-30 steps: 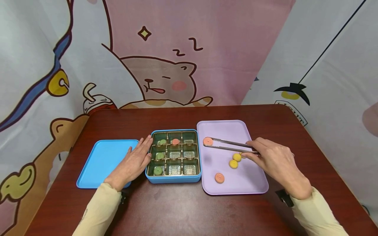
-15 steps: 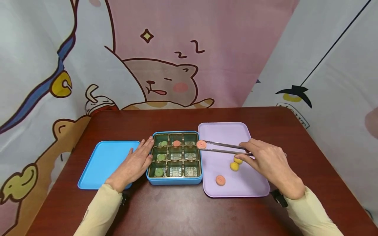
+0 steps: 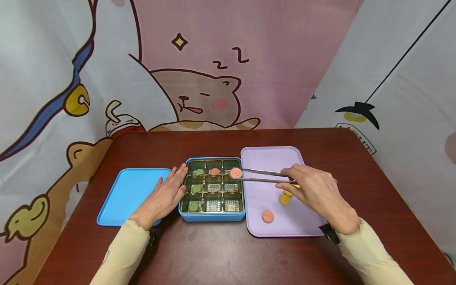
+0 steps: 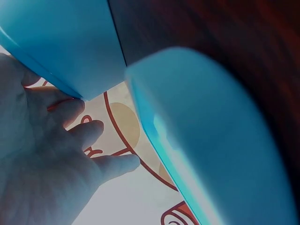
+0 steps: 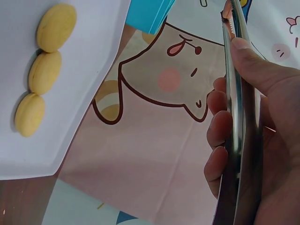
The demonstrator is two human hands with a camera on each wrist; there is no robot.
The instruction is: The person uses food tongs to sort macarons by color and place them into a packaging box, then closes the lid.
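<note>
My right hand grips metal tongs, whose tips pinch a pink macaron over the far right compartment of the blue box. My left hand rests with straight fingers against the box's left side. A gold divided insert lies inside the box. Green macarons fill its left column, and another pink macaron sits in the far middle compartment. To the right, the lilac tray bears a pink macaron and yellow macarons, partly hidden by my right hand in the head view.
A blue lid lies on the brown table, left of the box and partly under my left forearm. The tray's left edge stands close against the box. Behind the table hangs a cartoon-printed cloth.
My right hand has moved left, carrying the pink macaron in the tongs from above the tray's left side to above the box. My left hand stays against the box.
</note>
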